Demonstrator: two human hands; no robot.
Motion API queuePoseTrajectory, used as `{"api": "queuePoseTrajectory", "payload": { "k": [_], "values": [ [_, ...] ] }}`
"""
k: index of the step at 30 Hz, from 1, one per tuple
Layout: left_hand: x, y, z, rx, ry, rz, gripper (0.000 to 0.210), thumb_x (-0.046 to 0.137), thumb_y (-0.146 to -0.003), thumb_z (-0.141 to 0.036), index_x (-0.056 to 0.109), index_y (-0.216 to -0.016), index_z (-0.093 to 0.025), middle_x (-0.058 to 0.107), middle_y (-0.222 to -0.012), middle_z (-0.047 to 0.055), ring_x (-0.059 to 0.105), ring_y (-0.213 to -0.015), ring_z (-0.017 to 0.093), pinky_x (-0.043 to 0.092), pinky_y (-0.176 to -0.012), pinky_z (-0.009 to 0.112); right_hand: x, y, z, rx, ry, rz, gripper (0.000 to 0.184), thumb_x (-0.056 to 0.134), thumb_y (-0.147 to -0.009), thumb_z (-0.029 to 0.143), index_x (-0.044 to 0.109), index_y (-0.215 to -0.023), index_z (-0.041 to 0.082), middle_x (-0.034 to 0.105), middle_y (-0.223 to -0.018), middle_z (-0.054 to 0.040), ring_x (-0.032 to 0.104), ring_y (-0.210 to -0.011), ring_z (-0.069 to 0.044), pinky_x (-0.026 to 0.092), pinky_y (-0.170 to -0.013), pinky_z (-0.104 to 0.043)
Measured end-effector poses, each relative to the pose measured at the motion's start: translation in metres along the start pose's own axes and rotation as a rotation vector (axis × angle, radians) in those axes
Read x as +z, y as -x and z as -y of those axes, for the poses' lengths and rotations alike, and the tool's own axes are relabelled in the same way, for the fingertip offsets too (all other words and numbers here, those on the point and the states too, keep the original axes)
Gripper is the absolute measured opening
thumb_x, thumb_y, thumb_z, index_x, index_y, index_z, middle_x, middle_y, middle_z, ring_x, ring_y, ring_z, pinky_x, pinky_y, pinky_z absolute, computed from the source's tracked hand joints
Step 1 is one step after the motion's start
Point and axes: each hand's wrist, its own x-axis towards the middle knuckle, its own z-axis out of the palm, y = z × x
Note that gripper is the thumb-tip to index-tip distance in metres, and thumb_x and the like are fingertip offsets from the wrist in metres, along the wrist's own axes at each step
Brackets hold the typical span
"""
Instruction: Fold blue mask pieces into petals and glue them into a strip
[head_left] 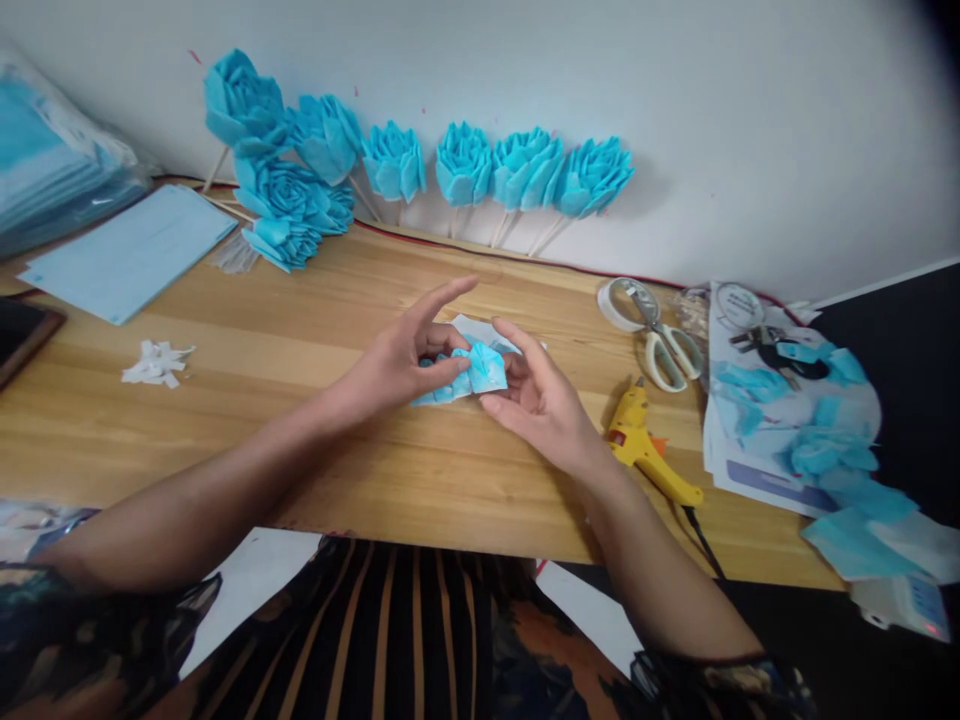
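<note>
Where the blue piece [487, 370] is: between both hands, near the middle of the tabletop [315, 320], with a pale sheet [471, 326] partly showing behind it.
Left hand [401, 350]: narrow, pinching the blue material at its left part, thumb on the near face, forefinger stretched away from it.
Right hand [551, 400]: curled around the right side, thumb and forefinger wide apart; its bent fingers are partly hidden, so whether they grip is unclear.
Step in hand: probably shaping or gathering the thin material with the fingertips.
Next move: seems to call for a steady left pinch and small, light motions on the right; a hard pull could crease or tear it.
Glue gun [637, 440]: just beside the right wrist, nozzle towards the back; a rightward sweep of that arm could knock it.
Scissors [664, 345] and tape roll [619, 305]: beyond the glue gun, overlapping, limiting reach at the back right.
Blue scraps [832, 450]: on papers along the right edge, some near the corner.
White scraps [157, 363]: well apart from the left hand, so sideways room looks greater there.
Blue flowers [461, 165]: along the back by the wall, well beyond the fingers.
Front edge: passes beneath both forearms, with wood between it and the hands.
</note>
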Motion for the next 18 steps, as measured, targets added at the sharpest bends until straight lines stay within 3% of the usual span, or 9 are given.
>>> {"api": "queuePoseTrajectory", "payload": {
  "k": [9,13,18],
  "values": [
    [0.0023,0.0016,0.0043,-0.029,0.089,0.092,0.086,0.077,-0.082,-0.022,0.034,-0.156,-0.024,0.068,-0.083,0.001,0.061,-0.065,0.011,0.044,-0.057,0.022,0.0085,0.0,0.0039,0.032,0.031,-0.073,0.064,0.062,-0.085,0.024,0.039,-0.145,0.029,0.058,-0.095,-0.0017,0.056,-0.077,-0.016,0.054,-0.071,-0.032],
    [-0.0003,0.0006,0.006,-0.066,0.155,0.132,0.09,0.077,-0.083,-0.025,0.027,-0.158,-0.024,0.068,-0.083,0.0,0.061,-0.066,0.011,0.045,-0.058,0.021,0.0075,0.0004,0.0027,-0.02,0.077,-0.094,0.062,0.061,-0.085,0.021,0.042,-0.144,0.027,0.057,-0.09,-0.0004,0.056,-0.077,-0.015,0.054,-0.07,-0.031],
    [-0.002,0.0,0.0069,-0.077,0.142,0.143,0.085,0.076,-0.084,-0.027,0.031,-0.156,-0.023,0.069,-0.093,0.003,0.064,-0.076,0.013,0.046,-0.064,0.023,0.0083,-0.0012,-0.0029,-0.062,0.044,-0.13,0.062,0.062,-0.085,0.023,0.041,-0.144,0.027,0.062,-0.093,-0.0013,0.06,-0.081,-0.016,0.056,-0.073,-0.032]
  ]
}}
